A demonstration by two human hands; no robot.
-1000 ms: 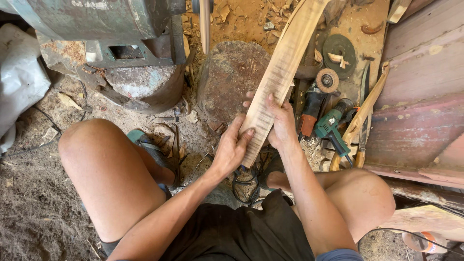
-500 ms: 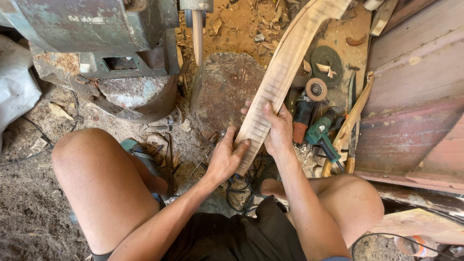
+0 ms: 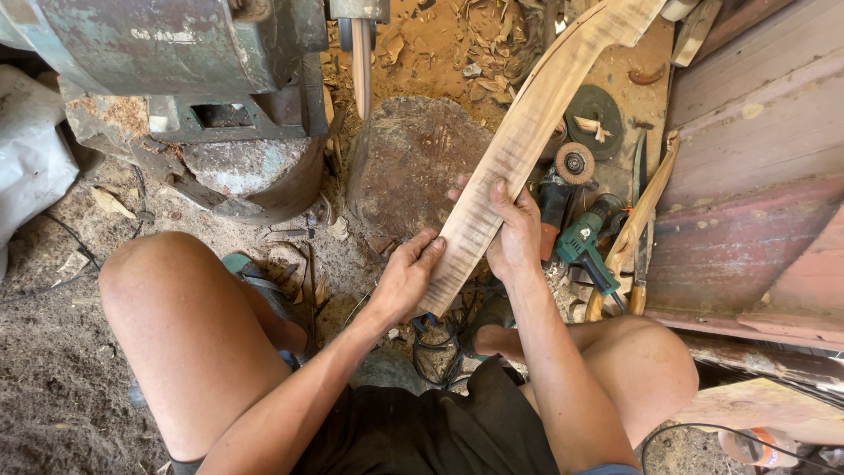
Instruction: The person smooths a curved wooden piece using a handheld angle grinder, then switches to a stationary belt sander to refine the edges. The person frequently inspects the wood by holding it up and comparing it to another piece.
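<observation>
I hold a long, curved, pale wooden plank [image 3: 527,132] that runs from my lap up toward the top right. My left hand [image 3: 406,277] grips its near end from the left edge. My right hand [image 3: 514,230] wraps the plank a little higher, fingers laid across its face. Behind the plank stands a round, dark tree-stump block [image 3: 413,163] on the dirt floor. My bare knees frame the scene at left and right.
A rusty green machine [image 3: 167,62] on a round base fills the top left. An angle grinder [image 3: 585,242], a loose grinding disc [image 3: 596,110] and wooden-handled tools [image 3: 637,224] lie right of the plank. Red-brown boards [image 3: 747,176] lean at right. Wood shavings and cables litter the ground.
The plank's far end has swung a little to the right and up. Both hands keep the same grip on its near end. The view has shifted slightly.
</observation>
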